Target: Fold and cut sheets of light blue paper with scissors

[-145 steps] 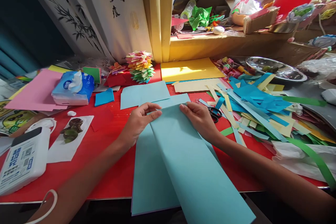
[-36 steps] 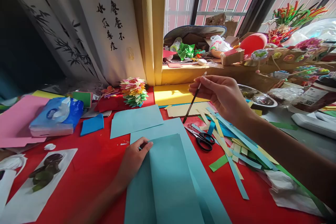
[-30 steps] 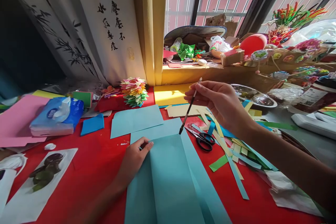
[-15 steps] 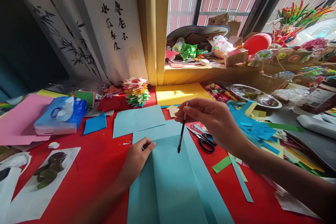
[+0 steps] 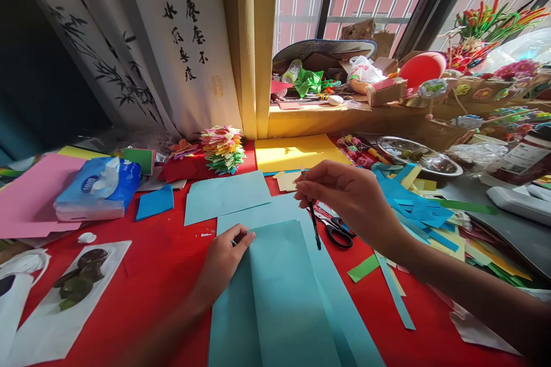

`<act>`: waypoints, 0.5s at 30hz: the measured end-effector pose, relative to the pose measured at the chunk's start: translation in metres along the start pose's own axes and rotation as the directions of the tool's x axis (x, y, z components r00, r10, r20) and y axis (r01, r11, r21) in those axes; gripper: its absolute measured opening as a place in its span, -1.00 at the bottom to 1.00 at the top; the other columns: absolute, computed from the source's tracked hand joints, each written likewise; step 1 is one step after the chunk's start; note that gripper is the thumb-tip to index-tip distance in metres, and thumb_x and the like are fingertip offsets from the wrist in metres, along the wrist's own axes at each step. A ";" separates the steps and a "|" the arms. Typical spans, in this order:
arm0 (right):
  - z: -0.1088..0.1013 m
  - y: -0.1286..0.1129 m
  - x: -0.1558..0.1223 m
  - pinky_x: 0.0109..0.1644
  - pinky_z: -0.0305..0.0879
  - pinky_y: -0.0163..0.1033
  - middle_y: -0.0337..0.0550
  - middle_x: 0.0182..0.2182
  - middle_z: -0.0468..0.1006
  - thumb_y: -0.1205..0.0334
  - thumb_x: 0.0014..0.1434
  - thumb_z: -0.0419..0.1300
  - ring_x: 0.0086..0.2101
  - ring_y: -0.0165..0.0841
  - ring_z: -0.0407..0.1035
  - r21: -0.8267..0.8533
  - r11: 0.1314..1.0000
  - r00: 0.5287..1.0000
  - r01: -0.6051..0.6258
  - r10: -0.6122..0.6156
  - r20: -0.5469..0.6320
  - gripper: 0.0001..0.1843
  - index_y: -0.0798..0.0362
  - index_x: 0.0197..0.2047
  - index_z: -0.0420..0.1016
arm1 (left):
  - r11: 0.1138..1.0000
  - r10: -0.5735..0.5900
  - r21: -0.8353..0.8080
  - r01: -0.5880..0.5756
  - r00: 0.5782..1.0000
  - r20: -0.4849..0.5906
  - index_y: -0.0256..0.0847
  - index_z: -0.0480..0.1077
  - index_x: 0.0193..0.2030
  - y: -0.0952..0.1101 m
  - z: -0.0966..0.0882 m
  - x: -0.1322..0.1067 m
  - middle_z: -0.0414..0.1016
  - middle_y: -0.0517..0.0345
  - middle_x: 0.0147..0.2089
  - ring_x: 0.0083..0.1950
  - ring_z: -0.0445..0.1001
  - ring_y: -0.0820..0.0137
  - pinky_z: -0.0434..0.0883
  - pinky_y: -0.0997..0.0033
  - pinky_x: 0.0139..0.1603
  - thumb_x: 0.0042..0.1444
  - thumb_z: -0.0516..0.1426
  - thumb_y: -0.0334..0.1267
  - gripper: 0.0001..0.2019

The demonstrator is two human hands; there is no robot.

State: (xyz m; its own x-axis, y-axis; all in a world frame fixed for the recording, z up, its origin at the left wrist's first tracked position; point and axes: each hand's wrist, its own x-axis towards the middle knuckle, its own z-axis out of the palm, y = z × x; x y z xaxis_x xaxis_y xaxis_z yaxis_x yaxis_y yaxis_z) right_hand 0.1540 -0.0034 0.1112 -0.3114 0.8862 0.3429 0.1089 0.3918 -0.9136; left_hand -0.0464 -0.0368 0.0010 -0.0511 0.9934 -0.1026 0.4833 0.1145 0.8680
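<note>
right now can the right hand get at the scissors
Probably yes: a black handle loop of the scissors lies uncovered near the right hand, though it holds a brush and may need to set that down first.

1. White hanging [image 5: 198,87]: brush-written Chinese, two columns. 掃, 不 legible on right; 水, 痕 on left; rest unsure.
2. Gold seal [image 5: 217,86], same hanging: illegible.
3. Blue tissue pack [image 5: 88,190] logo, dark bottle [image 5: 522,155] label, plastic bag [image 5: 365,70] red print: can't read.
</note>
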 end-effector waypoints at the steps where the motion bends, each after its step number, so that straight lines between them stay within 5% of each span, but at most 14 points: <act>1: -0.001 0.002 0.002 -0.37 0.34 -0.30 -0.23 -0.51 0.49 0.16 0.02 0.21 -0.48 -0.43 0.41 -0.059 0.998 1.000 0.002 -0.002 0.004 -0.84 0.09 -0.44 0.40 | 1.000 0.001 0.006 -0.001 1.000 -0.004 -0.15 0.22 -0.47 0.000 0.000 0.000 0.09 0.32 -0.52 -0.49 0.00 0.50 0.03 0.51 -0.49 0.06 -0.02 0.05 -0.69; 4: -0.018 0.016 0.018 -0.34 0.29 -0.26 -0.17 -0.48 0.53 0.13 0.06 0.16 -0.44 -0.36 0.42 -0.404 0.914 0.999 0.033 -0.034 0.007 -0.81 0.08 -0.39 0.47 | 1.000 0.009 0.020 -0.009 1.000 -0.010 -0.15 0.24 -0.47 0.000 0.000 0.000 0.16 0.31 -0.52 -0.48 0.06 0.49 0.06 0.51 -0.47 0.06 -0.02 0.04 -0.70; 7: -0.061 0.040 0.051 -0.21 0.21 -0.19 -0.04 -0.38 0.56 0.15 0.11 0.09 -0.33 -0.27 0.42 -0.764 0.643 0.989 0.060 -0.143 -0.043 -0.74 0.11 -0.27 0.52 | 1.000 0.022 0.009 -0.022 1.000 -0.002 -0.14 0.25 -0.46 -0.001 0.000 0.001 0.19 0.31 -0.50 -0.48 0.09 0.49 0.08 0.51 -0.47 0.06 -0.01 0.03 -0.71; 9: -0.100 0.059 0.078 -0.13 0.16 -0.16 0.01 -0.26 0.54 0.13 0.17 -0.01 -0.22 -0.23 0.39 -0.845 0.532 0.972 -0.050 -0.170 -0.165 -0.65 0.09 -0.10 0.46 | 1.000 0.017 0.008 -0.017 1.000 -0.005 -0.14 0.26 -0.46 -0.002 0.000 0.001 0.15 0.32 -0.52 -0.51 0.04 0.49 0.05 0.51 -0.50 0.05 0.00 0.03 -0.71; 12: -0.150 0.080 0.111 -0.05 0.07 0.00 0.22 -0.10 0.43 0.16 0.09 0.07 -0.07 -0.05 0.27 -0.840 0.504 0.946 -0.202 -0.122 -0.301 -0.59 0.17 -0.02 0.37 | 1.000 0.003 0.012 -0.003 1.000 -0.013 -0.15 0.24 -0.47 -0.002 0.000 0.001 0.09 0.33 -0.55 -0.53 -0.02 0.50 0.01 0.50 -0.53 0.05 0.00 0.05 -0.70; 15: -0.155 0.087 0.118 -0.01 0.01 0.08 0.22 -0.02 0.35 0.13 0.05 0.08 0.00 0.03 0.18 -0.818 0.530 0.951 -0.221 -0.071 -0.302 -0.57 0.14 -0.03 0.34 | 1.000 0.017 0.004 -0.017 1.000 0.001 -0.15 0.23 -0.48 -0.001 0.000 0.001 0.10 0.33 -0.54 -0.52 0.00 0.50 0.02 0.50 -0.51 0.05 -0.01 0.05 -0.69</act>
State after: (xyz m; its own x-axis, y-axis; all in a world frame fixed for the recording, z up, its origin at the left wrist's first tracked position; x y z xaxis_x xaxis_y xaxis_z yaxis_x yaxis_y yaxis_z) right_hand 0.2725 0.1735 0.1060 -0.0183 0.8894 0.4568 0.8992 0.2144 -0.3814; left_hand -0.0469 -0.0361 -0.0001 -0.0420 0.9952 -0.0888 0.4873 0.0980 0.8677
